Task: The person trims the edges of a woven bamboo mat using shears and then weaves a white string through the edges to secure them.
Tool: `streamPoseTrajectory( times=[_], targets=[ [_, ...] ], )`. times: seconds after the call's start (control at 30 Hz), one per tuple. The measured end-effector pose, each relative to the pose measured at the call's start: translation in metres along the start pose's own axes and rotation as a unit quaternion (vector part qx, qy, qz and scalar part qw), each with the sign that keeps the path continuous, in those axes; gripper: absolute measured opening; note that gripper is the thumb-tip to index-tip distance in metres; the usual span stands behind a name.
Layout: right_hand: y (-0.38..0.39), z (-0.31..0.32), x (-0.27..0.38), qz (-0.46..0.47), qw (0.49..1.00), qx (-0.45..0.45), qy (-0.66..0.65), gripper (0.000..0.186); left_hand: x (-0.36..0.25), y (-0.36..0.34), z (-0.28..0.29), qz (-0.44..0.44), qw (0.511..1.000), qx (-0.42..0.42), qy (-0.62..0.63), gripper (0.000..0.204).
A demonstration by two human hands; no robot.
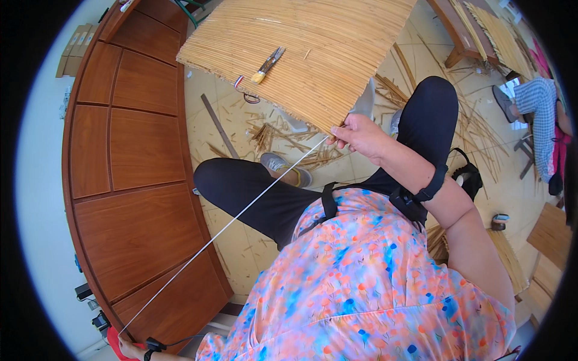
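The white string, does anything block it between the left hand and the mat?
Nothing visible does: the white string runs straight from the left hand to the mat, crossing in front of a trouser leg.

The mat [337, 66] is made of dry, straw-like stalks, ridged along its face with a dull sheen, and rough and frayed at its cut edges. The cord [241, 213] is pale and smooth-looking, its fibre too fine to tell. Loose stalks [263, 139] on the floor [245, 256] look dry and splintery; the floor itself is smooth, glossy tile. The cabinet [147, 150] has polished, reddish wood panels with a soft shine. The shirt [361, 271] is thin, creased cloth, the trousers [424, 117] matt black fabric, and the boxes [75, 51] plain matt cardboard.
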State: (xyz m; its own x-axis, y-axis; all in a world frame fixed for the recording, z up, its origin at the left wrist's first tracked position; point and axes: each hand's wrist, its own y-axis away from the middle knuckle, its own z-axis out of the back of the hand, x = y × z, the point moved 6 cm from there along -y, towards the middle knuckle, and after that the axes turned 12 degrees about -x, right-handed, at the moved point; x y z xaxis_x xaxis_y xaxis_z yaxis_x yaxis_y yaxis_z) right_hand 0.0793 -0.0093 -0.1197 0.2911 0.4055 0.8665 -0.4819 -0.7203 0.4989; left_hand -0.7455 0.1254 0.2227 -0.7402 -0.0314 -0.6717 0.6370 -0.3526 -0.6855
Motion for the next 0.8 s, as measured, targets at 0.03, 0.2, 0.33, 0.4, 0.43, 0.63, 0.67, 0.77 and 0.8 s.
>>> streamPoseTrajectory(
  times=[0.03, 0.2, 0.33, 0.4, 0.43, 0.63, 0.67, 0.77, 0.8],
  targets=[
    [0.000, -0.001, 0.000, 0.000, 1.000, 0.003, -0.001, 0.014, 0.003, 0.011, 0.005, 0.056, 0.996, -0.030, 0.063, 0.022],
    [-0.001, -0.004, 0.000, 0.001, 1.000, 0.019, -0.004, 0.013, 0.039, -0.017, 0.028, 0.143, 0.987, -0.022, 0.066, 0.023],
    [-0.003, -0.004, 0.000, 0.010, 1.000, 0.016, -0.008, 0.013, 0.054, -0.023, 0.032, 0.189, 0.979, 0.000, 0.077, 0.023],
    [-0.002, -0.003, -0.002, -0.003, 1.000, 0.008, 0.000, 0.014, 0.060, -0.025, 0.032, 0.211, 0.974, 0.018, 0.081, 0.024],
    [-0.003, -0.003, -0.002, 0.000, 1.000, 0.010, 0.000, 0.014, 0.061, -0.026, 0.032, 0.221, 0.971, 0.028, 0.084, 0.024],
    [-0.001, -0.003, -0.001, 0.013, 1.000, 0.007, 0.007, 0.013, 0.042, -0.035, -0.002, 0.231, 0.957, 0.157, 0.074, 0.025],
    [0.001, -0.003, 0.001, 0.013, 1.000, 0.006, 0.009, 0.012, 0.031, -0.034, -0.013, 0.204, 0.960, 0.181, 0.057, 0.026],
    [0.000, -0.002, 0.001, 0.010, 1.000, 0.005, 0.006, 0.012, -0.034, -0.014, -0.073, 0.069, 0.965, 0.252, -0.001, 0.014],
    [-0.001, -0.002, -0.001, 0.005, 1.000, 0.004, 0.002, 0.012, -0.067, 0.002, -0.091, 0.052, 0.953, 0.298, -0.022, 0.011]
  ],
)
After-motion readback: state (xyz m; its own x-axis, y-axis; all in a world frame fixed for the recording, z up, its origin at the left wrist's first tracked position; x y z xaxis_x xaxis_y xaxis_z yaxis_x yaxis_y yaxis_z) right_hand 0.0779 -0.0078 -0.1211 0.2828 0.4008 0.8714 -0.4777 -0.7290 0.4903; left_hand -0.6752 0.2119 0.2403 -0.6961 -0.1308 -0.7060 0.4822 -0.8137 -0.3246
